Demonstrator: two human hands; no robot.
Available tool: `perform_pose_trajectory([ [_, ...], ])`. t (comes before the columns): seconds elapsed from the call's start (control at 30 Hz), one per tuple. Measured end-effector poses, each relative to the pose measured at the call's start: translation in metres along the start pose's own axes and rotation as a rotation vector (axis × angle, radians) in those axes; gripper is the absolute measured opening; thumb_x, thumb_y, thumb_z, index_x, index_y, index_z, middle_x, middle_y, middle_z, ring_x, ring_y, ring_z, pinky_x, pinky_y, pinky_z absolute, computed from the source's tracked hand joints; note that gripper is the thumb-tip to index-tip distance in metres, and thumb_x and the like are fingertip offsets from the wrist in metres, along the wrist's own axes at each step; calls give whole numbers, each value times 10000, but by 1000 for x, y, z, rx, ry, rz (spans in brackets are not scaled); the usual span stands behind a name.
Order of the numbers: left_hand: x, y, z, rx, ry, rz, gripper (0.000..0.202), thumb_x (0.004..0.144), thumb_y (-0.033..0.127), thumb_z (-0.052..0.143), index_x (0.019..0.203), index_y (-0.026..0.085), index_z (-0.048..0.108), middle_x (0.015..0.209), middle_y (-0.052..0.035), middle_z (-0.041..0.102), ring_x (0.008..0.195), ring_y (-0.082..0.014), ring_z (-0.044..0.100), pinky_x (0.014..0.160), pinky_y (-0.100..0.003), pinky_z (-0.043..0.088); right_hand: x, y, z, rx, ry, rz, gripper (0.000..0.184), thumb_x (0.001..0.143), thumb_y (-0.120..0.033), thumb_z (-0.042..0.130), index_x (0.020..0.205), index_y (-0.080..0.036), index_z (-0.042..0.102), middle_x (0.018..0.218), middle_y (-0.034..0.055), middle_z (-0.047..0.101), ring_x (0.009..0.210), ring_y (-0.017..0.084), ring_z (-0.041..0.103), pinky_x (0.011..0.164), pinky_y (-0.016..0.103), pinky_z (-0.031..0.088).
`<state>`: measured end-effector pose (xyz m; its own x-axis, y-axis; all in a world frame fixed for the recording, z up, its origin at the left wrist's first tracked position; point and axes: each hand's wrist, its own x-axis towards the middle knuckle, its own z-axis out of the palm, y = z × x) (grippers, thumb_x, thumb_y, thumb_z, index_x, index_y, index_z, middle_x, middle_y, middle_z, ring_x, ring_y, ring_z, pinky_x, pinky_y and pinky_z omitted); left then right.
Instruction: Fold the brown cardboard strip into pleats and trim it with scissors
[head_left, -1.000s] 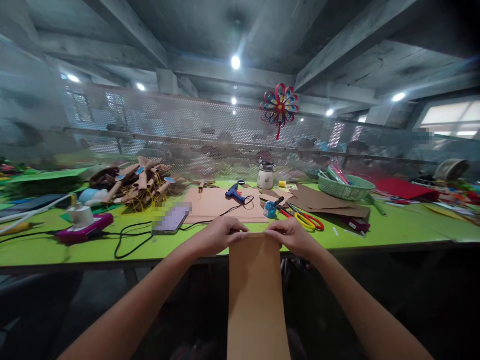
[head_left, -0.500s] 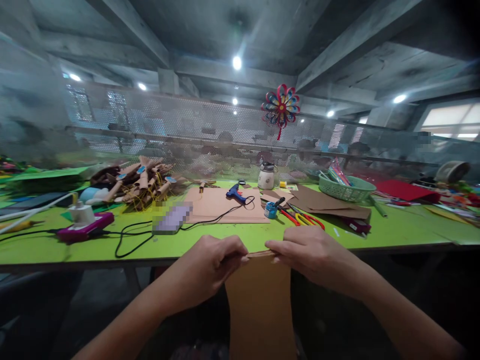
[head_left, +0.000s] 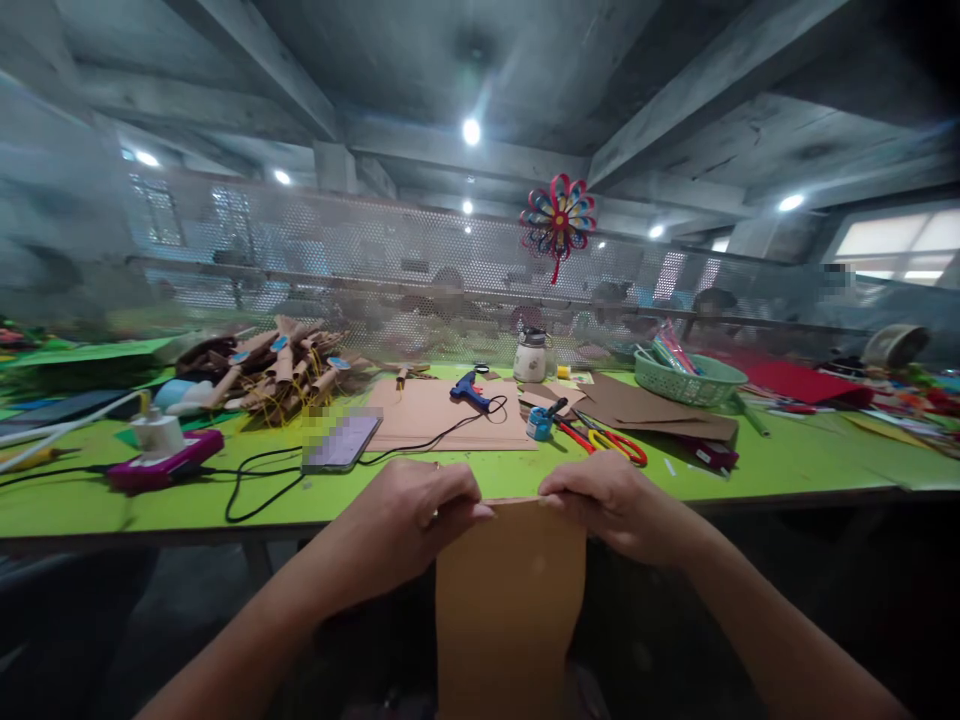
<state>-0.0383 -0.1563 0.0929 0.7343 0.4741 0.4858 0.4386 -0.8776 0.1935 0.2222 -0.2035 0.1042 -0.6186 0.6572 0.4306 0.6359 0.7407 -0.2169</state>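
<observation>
A long strip of brown kraft paper [head_left: 514, 600] hangs down in front of me, just off the table's front edge. My left hand [head_left: 424, 510] pinches its upper left corner, thumb and fingers closed. At the upper right corner, my right hand [head_left: 611, 505] grips the same paper between thumb and bent fingers. The top edge runs nearly level between both hands. The paper's lower end is cut off by the frame. Beyond the hands, a blue glue gun [head_left: 470, 391] lies on flat brown sheets [head_left: 435, 432] on the green table [head_left: 277, 497].
Behind my right hand are scissors [head_left: 615, 446], a blue jar [head_left: 538, 422] and a green basket [head_left: 690, 380]. To the left lie a phone [head_left: 343, 440], a purple power strip [head_left: 166, 461], cables and a pile of paper figures [head_left: 289, 375]. A mesh partition [head_left: 390, 260] stands behind.
My hands have moved slightly apart, so more of the paper's top edge shows between them. The hanging paper has shifted and looks flatter. The view has moved a little.
</observation>
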Motion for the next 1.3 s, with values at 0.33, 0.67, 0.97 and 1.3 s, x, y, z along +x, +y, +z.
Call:
perform_pose_trajectory([
  [0.33, -8, 1, 11, -152, -186, -101, 220, 967, 308, 371, 976, 221, 573, 796, -2, 631, 705, -126, 561, 616, -211, 346, -6, 3, 10, -8, -135, 68, 242, 954, -278, 420, 922, -156, 626, 755, 42, 627, 690, 125, 532, 620, 219, 349],
  [0.67, 10, -17, -1, -157, -247, -77, 257, 956, 294, 358, 925, 185, 589, 779, -14, 619, 684, -128, 538, 602, -212, 346, -1, 24, 22, 225, -50, 117, 334, 947, -382, 431, 892, -127, 639, 658, 18, 599, 556, 85, 517, 534, 178, 371],
  [0.97, 18, -38, 19, -268, -277, -139, 309, 943, 362, 382, 879, 155, 603, 798, -17, 622, 729, -131, 533, 646, -201, 370, -8, 37, 31, 478, -249, 213, 393, 953, -433, 391, 1120, -133, 584, 664, 19, 596, 538, 95, 547, 543, 186, 443],
  [1.3, 19, -42, 23, -492, -179, -207, 314, 893, 404, 474, 888, 137, 639, 818, -32, 628, 759, -141, 544, 672, -216, 402, -7, 43, 36, 788, -115, 352, 443, 913, -494, 452, 1117, -132, 607, 663, 14, 590, 555, 116, 572, 525, 216, 472],
])
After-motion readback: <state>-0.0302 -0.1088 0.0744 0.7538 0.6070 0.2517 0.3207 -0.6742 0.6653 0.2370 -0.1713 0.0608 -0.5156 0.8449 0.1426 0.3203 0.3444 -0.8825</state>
